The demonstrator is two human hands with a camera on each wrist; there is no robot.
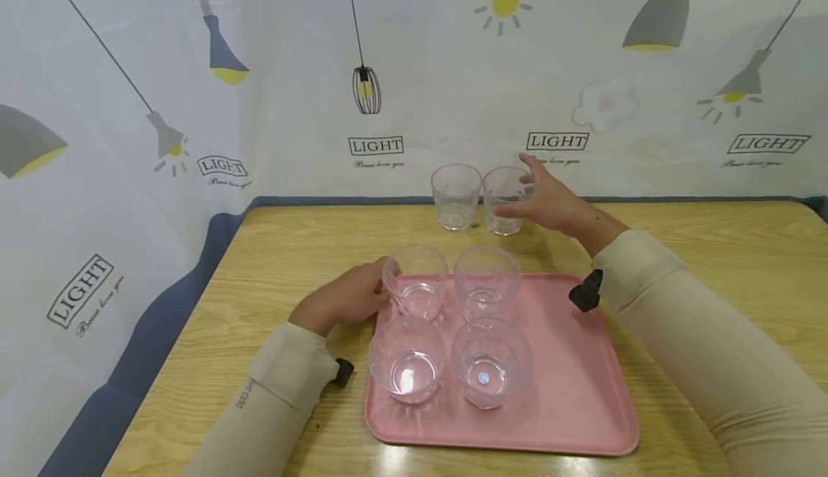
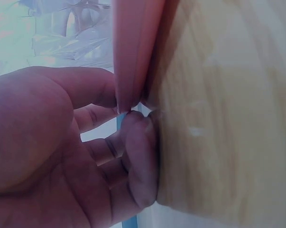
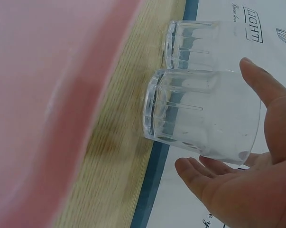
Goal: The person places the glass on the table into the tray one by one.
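My left hand is at the far left corner of the pink tray. In the left wrist view its thumb lies against the tray rim and its curled fingers grip the corner from the other side. Two clear plastic cups stand side by side at the table's back edge. Around the right-hand cup my right hand is spread, thumb on one side and fingers on the other, without closing on it. The other cup stands just left of it.
On the tray's left and middle stand several clear cups: far left, far middle, near left and near middle. The tray lies on a wooden table. A lamp-print cloth hangs behind the table's back edge.
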